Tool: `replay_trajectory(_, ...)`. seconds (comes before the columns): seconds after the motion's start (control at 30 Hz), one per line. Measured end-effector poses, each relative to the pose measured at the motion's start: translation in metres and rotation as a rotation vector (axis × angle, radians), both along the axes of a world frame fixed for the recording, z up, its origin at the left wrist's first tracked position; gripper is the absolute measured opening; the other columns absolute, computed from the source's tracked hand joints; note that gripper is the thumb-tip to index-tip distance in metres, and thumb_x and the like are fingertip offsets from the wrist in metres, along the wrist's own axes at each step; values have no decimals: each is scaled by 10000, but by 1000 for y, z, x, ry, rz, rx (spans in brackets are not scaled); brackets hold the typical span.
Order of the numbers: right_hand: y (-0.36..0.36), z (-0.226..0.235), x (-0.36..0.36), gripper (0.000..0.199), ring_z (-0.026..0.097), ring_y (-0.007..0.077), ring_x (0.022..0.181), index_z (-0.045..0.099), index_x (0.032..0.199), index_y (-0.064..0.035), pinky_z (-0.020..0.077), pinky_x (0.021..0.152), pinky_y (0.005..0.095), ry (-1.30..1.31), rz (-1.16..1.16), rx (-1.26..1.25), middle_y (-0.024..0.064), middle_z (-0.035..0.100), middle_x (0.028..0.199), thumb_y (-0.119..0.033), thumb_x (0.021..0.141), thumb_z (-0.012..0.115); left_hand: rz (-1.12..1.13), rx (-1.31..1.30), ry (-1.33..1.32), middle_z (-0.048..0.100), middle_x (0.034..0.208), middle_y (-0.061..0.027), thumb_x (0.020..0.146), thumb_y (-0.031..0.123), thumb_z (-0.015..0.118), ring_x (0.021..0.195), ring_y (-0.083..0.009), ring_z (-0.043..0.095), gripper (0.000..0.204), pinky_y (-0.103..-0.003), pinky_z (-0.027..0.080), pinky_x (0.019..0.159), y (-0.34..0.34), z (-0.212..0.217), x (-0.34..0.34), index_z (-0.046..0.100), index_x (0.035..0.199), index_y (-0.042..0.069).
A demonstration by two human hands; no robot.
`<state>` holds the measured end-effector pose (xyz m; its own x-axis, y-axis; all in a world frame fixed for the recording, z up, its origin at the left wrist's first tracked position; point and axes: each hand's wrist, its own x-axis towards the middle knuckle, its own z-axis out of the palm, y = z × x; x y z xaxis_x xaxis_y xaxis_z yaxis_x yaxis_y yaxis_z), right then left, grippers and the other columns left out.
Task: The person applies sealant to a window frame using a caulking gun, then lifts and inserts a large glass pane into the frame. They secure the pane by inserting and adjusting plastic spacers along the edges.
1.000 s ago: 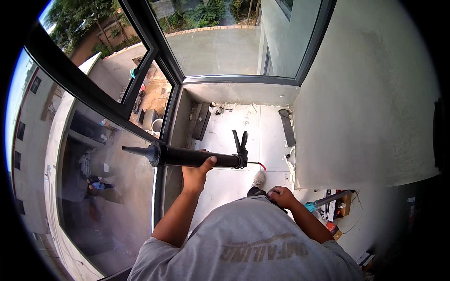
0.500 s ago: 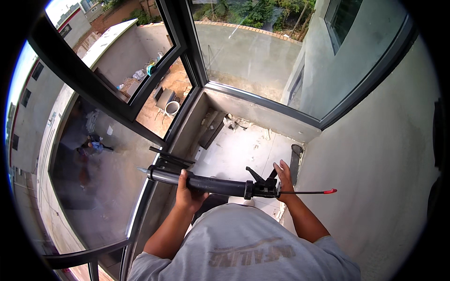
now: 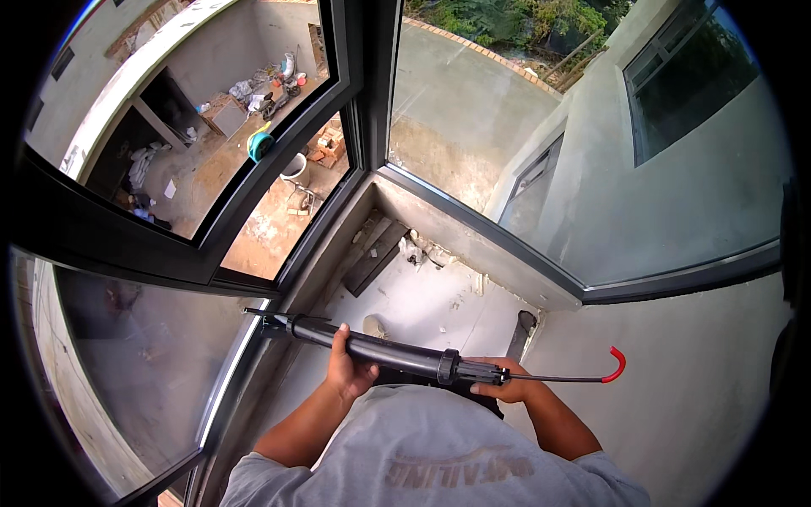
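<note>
A caulking gun (image 3: 397, 357) with a long black barrel lies across the front of my body, its nozzle end to the left beside the window frame. My left hand (image 3: 348, 370) is wrapped round the barrel from below, thumb on the upper side. At the rear, my right hand (image 3: 505, 386) closes round the handle part, which its fingers largely hide. Past that hand, the thin rod (image 3: 557, 378) runs out to the right and ends in a red hook (image 3: 618, 365) curving upward.
Dark-framed windows (image 3: 372, 101) meet in a corner ahead, above a low sill wall. A teal round object (image 3: 260, 145) sits on the left frame. On the pale floor lie dark boards (image 3: 376, 258), scraps (image 3: 412, 251) and a dark strip (image 3: 522, 334). A plaster wall (image 3: 659, 363) stands right.
My right hand has gone from spread fingers beside the handle to closed round it. The gun has rolled, so its trigger no longer points up and the red hook shows. My view has shifted.
</note>
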<state>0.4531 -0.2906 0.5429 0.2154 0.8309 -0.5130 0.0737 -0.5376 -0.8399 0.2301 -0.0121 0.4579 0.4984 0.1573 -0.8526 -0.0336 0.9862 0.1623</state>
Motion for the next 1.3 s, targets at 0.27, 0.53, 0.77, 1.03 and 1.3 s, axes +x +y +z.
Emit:
replay_trajectory(0.27,117,-111,92,570,636,184,1072,641,1328,-22,503,954,346,137,13,161,91,674,1159,-258,858,859,4,-55,-33,736,855,-79,937,704,585,704,-202,716,581,-320,529,509,97,-117,79,643,936,126)
replay_trajectory(0.53,178,-277,185,482,653,203,1147,644,1334,-9,495,1035,365,334,123,109,100,720,1198,-131,895,800,135,70,-60,765,937,-108,909,737,596,852,-239,753,658,-357,602,691,145,-253,138,682,1005,92)
replay_trajectory(0.77,202,-369,219,736,615,403,1299,505,1474,33,473,1119,565,497,-31,354,211,635,1382,69,788,770,187,285,-310,750,1020,-149,942,666,641,920,-281,756,633,-429,639,801,170,-318,176,681,1068,48)
replay_trajectory(1.03,219,-388,197,641,699,390,1173,600,1373,47,511,1070,582,380,-10,483,234,731,1209,-28,772,811,202,384,-417,746,1021,-157,964,634,640,942,-280,759,603,-420,659,800,181,-341,166,667,1074,41)
replay_trajectory(1.3,222,-388,195,677,677,410,1215,574,1413,30,492,1084,609,363,49,471,239,705,1281,8,778,807,354,444,-550,722,1174,-186,945,687,620,1109,-337,719,711,-525,583,983,195,-354,134,641,1194,22)
